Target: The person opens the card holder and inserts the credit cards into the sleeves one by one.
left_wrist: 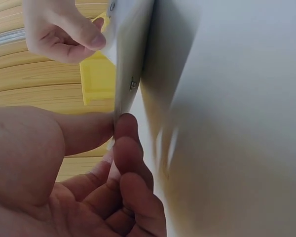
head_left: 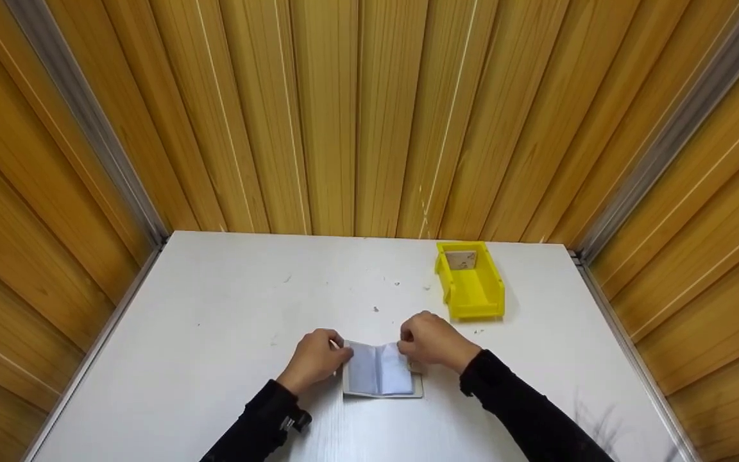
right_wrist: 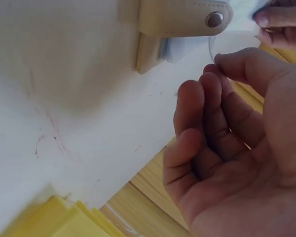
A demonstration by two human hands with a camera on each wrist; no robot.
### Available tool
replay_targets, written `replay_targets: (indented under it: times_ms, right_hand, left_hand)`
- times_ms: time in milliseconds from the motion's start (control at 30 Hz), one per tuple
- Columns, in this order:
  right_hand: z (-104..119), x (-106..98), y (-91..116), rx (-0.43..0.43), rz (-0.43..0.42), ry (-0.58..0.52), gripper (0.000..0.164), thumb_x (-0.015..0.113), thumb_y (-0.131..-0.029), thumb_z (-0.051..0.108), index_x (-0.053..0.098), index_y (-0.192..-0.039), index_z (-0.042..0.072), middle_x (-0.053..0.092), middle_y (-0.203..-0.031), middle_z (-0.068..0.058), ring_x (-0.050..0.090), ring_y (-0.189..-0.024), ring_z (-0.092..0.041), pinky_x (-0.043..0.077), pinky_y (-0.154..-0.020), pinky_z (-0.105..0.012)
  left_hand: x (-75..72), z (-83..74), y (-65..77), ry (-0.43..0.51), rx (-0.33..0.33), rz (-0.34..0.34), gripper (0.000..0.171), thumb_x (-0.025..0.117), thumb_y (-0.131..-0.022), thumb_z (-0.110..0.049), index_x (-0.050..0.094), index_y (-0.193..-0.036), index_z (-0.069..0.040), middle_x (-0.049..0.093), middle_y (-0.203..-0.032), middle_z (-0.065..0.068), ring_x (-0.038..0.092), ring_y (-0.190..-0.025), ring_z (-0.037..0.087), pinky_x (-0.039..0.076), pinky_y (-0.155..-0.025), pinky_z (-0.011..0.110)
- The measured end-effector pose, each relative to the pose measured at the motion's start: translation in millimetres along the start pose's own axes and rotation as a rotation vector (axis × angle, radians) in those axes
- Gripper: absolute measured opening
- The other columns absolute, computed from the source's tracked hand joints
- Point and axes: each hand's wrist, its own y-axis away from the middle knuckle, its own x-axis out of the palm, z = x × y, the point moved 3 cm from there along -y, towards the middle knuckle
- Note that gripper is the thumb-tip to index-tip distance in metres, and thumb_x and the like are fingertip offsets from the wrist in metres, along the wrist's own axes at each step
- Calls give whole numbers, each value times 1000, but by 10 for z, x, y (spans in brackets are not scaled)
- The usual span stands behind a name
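Observation:
A pale card holder (head_left: 363,372) lies spread on the white table, its clear plastic sleeves facing up. My left hand (head_left: 315,359) pinches the left cover between thumb and fingers; the left wrist view shows that cover (left_wrist: 130,64) tilted up off the table. At the opposite side, my right hand (head_left: 432,337) pinches the edge of a clear sleeve (head_left: 396,369) between thumb and forefinger. Beside that sleeve, in the right wrist view, a beige strap (right_wrist: 177,19) with a metal snap (right_wrist: 214,19) sticks out from the holder.
A yellow bin (head_left: 475,292) stands at the back right, beyond my right hand, with a small pale patterned piece (head_left: 461,259) at its far end. Small specks mark the white table (head_left: 247,301). Wood-look walls (head_left: 356,128) enclose the back and sides.

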Motion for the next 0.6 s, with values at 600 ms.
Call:
replay_targets:
  times_ms: [600]
  right_hand:
    - [202,31,-224,61,-7,-326,20,74,-94,21,82,-85,5,67,-71,8,56,-67,-8,46,-63,-24]
  left_hand:
    - [22,-14,5,-2,5,-7,14,79,-96,-19,76,-88,-7,62,-69,-4,58,-56,11,47,-53,26]
